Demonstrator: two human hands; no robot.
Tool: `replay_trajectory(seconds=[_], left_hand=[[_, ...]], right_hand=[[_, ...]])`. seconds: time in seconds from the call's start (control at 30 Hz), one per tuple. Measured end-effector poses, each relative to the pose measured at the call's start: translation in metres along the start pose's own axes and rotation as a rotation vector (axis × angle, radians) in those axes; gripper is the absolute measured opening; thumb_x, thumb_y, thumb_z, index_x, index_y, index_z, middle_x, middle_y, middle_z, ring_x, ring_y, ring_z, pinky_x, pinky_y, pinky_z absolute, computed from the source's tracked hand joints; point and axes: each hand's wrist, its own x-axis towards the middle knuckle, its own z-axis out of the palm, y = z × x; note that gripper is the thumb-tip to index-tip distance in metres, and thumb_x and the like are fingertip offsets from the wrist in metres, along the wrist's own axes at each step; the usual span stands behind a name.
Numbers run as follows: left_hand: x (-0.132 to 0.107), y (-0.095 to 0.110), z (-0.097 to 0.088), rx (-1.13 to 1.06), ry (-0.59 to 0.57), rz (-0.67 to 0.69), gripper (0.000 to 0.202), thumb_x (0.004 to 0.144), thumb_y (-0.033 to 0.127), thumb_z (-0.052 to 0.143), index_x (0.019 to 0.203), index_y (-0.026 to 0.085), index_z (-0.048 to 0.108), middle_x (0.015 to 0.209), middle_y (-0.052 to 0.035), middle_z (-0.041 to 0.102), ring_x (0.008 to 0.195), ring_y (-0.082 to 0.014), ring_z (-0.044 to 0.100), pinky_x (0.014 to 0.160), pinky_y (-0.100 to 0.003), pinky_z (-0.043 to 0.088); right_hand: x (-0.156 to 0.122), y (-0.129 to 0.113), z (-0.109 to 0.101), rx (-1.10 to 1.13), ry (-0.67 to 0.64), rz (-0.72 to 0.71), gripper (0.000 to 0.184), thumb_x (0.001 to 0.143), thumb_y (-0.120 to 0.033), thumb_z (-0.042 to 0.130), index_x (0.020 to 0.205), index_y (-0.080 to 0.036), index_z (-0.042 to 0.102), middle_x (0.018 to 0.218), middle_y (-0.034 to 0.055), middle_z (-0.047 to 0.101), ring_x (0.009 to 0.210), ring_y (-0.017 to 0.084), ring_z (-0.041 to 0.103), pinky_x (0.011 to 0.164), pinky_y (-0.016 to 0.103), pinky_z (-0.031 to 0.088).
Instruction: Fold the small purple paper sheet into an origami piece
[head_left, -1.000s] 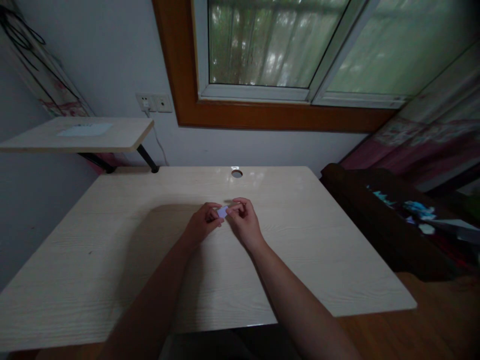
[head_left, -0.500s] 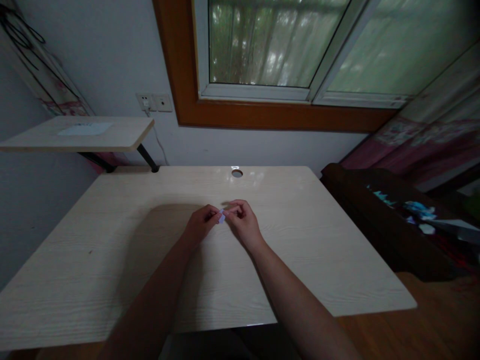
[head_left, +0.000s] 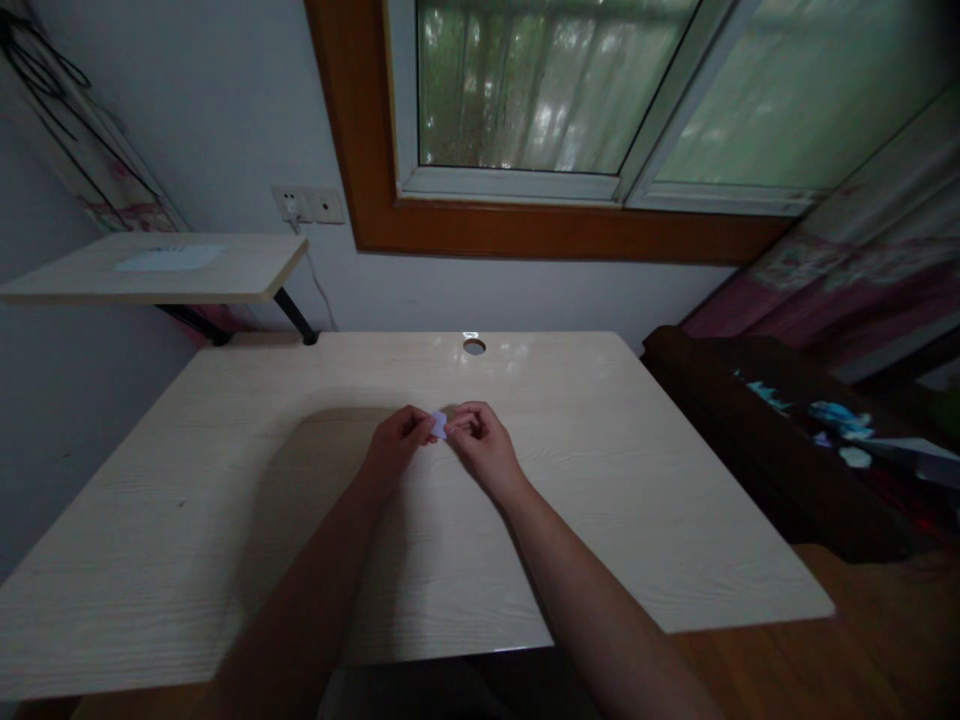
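A tiny pale, bluish-white piece of paper sits between my two hands over the middle of a light wooden desk. My left hand pinches its left side with curled fingers. My right hand pinches its right side, fingertips pressed together. Both hands rest on or just above the desk top, and most of the paper is hidden by the fingers.
A round cable hole lies at the desk's back edge. A raised side shelf with a sheet on it stands at the left. A wall socket and a window are behind; dark furniture stands to the right.
The paper piece has turned and shrunk in view between my fingertips, and both hands have shifted very slightly to the left. The pinch of both hands has held.
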Motion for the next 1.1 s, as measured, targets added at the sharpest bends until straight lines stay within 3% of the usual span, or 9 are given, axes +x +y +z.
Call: replay_trajectory(seconds=[0.13, 0.33, 0.47, 0.57, 0.93, 1.1], left_hand=[[-0.001, 0.001, 0.001, 0.03, -0.017, 0.047, 0.027, 0.086, 0.042, 0.06, 0.078, 0.017, 0.062, 0.067, 0.0, 0.067, 0.063, -0.0123, 0.06, 0.064, -0.024, 0.048], [-0.004, 0.002, 0.001, -0.066, 0.015, 0.196, 0.035, 0.094, 0.045, 0.049, 0.116, 0.02, 0.058, 0.092, -0.0042, 0.067, 0.076, -0.0137, 0.061, 0.068, -0.025, 0.05], [-0.007, 0.009, -0.002, 0.103, -0.09, 0.273, 0.035, 0.096, 0.043, 0.045, 0.105, 0.018, 0.068, 0.093, -0.0067, 0.067, 0.079, -0.0153, 0.059, 0.073, -0.027, 0.05], [-0.008, 0.014, -0.003, 0.174, -0.096, 0.287, 0.036, 0.096, 0.041, 0.044, 0.102, 0.018, 0.07, 0.096, -0.007, 0.067, 0.08, -0.0163, 0.059, 0.077, -0.028, 0.048], [-0.01, 0.012, -0.004, 0.256, -0.014, 0.256, 0.03, 0.092, 0.028, 0.046, 0.104, 0.02, 0.073, 0.093, -0.0045, 0.072, 0.084, -0.017, 0.063, 0.08, -0.027, 0.048], [-0.009, 0.008, -0.004, 0.282, 0.086, 0.225, 0.03, 0.086, 0.02, 0.049, 0.103, 0.02, 0.074, 0.095, -0.0042, 0.074, 0.086, -0.0177, 0.067, 0.083, -0.029, 0.051]], right_hand=[[0.001, 0.003, 0.0, 0.02, 0.02, 0.003, 0.028, 0.076, -0.031, 0.074, 0.098, -0.024, 0.058, 0.079, -0.0005, 0.067, 0.073, 0.016, 0.063, 0.07, 0.029, 0.049], [0.001, -0.002, 0.001, 0.132, -0.02, 0.023, 0.024, 0.079, -0.028, 0.071, 0.096, -0.023, 0.056, 0.08, -0.0022, 0.062, 0.071, 0.013, 0.061, 0.068, 0.028, 0.052], [0.001, -0.002, 0.002, 0.18, -0.026, 0.046, 0.027, 0.077, -0.031, 0.072, 0.095, -0.024, 0.053, 0.08, -0.0029, 0.061, 0.071, 0.013, 0.062, 0.069, 0.029, 0.055], [0.001, 0.0, 0.001, 0.17, -0.023, 0.044, 0.029, 0.077, -0.031, 0.072, 0.097, -0.024, 0.052, 0.08, -0.0029, 0.062, 0.07, 0.013, 0.062, 0.069, 0.029, 0.055], [0.001, -0.008, 0.003, 0.151, 0.01, 0.065, 0.031, 0.074, -0.028, 0.072, 0.096, -0.024, 0.051, 0.076, -0.0044, 0.064, 0.069, 0.013, 0.062, 0.07, 0.03, 0.056], [-0.002, -0.016, 0.003, 0.092, -0.034, 0.048, 0.023, 0.077, -0.034, 0.072, 0.093, -0.023, 0.06, 0.08, -0.0008, 0.064, 0.073, 0.014, 0.063, 0.075, 0.031, 0.054]])
